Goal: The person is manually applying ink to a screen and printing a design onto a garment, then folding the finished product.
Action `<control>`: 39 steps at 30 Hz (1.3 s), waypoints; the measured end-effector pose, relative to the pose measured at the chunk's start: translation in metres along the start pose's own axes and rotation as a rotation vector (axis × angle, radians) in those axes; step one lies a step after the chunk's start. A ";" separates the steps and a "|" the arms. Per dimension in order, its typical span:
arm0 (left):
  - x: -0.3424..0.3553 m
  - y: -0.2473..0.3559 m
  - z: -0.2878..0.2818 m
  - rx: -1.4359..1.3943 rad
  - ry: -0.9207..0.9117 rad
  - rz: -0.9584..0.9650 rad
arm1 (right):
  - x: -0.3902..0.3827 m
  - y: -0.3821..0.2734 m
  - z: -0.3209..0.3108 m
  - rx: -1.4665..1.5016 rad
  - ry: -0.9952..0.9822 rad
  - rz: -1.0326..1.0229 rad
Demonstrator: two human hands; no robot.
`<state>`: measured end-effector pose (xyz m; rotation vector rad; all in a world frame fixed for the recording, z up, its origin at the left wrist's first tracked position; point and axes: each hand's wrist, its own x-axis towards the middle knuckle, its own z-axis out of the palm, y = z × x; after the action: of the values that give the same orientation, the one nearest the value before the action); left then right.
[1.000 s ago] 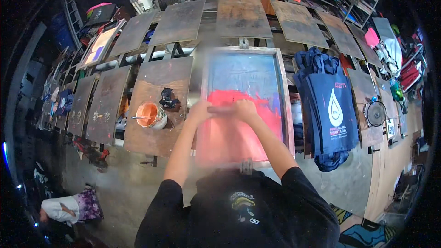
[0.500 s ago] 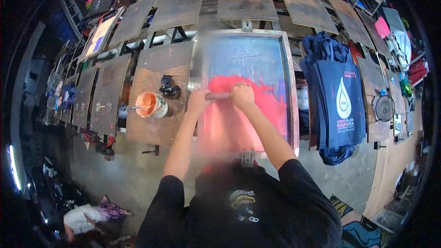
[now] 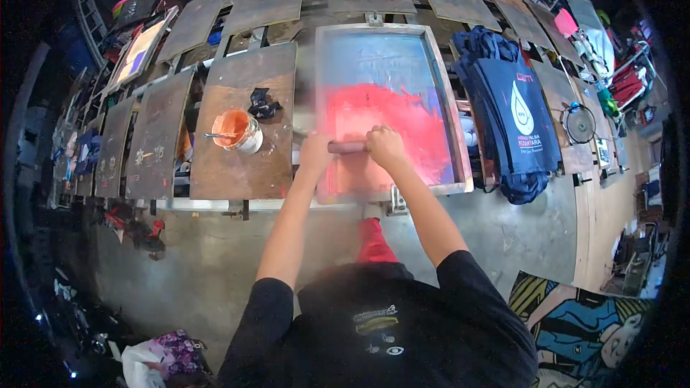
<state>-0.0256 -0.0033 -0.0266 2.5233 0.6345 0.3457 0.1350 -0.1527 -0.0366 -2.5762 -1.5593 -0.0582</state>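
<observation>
From here, 12 o'c = straight ahead of the black shirt (image 3: pixel 402 309). Bar-shaped handle (image 3: pixel 348 147) is inside the frame (image 3: pixel 445 104), approx. 7–8 o'c of its centre, long axis 9-to-3. L hand (image 3: pixel 315 154) is at the 9 o'c end, R hand (image 3: pixel 387 145) at the 3 o'c end; bar's btwn them, so neither's nearer. R hand: fingers curled well in round the bar, knuckles up, no visible gap. L hand: looks wrapped on too, but blur there, so can't tell how tight. Bar's underside hidden. Red ink (image 3: pixel 417 126) lies thick approx. 12 to 4 o'c of the bar; blue-grey mesh (image 3: pixel 377 57) past it at 12. Tub (image 3: pixel 249 136) approx. 9–10 o'c of L hand, on the worktop (image 3: pixel 237 86), w/ a dark crumpled scrap (image 3: pixel 264 103) near it at 1. Navy bags (image 3: pixel 496 140) approx. 3 o'c of R hand, outside the frame.
</observation>
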 end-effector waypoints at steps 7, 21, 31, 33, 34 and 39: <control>-0.047 0.015 -0.004 0.018 -0.092 -0.059 | -0.055 -0.017 -0.009 0.016 -0.011 -0.010; -0.036 0.016 -0.021 -0.027 -0.341 -0.020 | -0.039 0.000 -0.035 0.135 -0.260 -0.113; 0.010 -0.005 -0.020 -0.014 -0.459 0.035 | -0.002 0.017 -0.052 0.127 -0.476 -0.237; 0.028 -0.015 -0.018 -0.018 -0.470 0.022 | 0.021 0.021 -0.061 0.089 -0.629 -0.282; 0.037 -0.016 -0.017 -0.005 -0.371 0.018 | 0.031 0.028 -0.053 0.120 -0.487 -0.236; 0.083 0.017 -0.019 0.051 0.011 -0.179 | 0.089 0.051 -0.036 0.114 -0.139 -0.082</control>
<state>0.0453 0.0326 0.0081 2.4897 0.8769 0.2826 0.2229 -0.1030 0.0037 -2.4750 -1.6624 0.2003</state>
